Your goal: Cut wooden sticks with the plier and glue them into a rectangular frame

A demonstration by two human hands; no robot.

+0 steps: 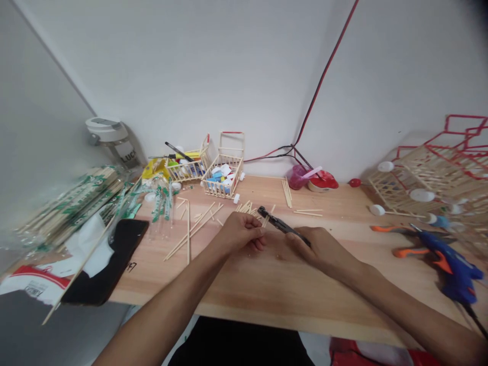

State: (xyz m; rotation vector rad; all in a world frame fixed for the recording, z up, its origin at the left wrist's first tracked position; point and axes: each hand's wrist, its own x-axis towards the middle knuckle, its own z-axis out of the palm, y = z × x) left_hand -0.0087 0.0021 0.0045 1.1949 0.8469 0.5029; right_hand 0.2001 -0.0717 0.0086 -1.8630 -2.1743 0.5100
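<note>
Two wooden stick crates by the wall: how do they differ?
The taller crate has a high upright frame topped by a red bar; the lower crate has only a short upright end. A black tool lies across the lower crate, but nothing lies across the taller crate. Both are open lattices of thin wooden sticks holding plastic pieces.

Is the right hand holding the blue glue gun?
No, the blue glue gun lies on the table; the right hand holds a black tool.
</note>
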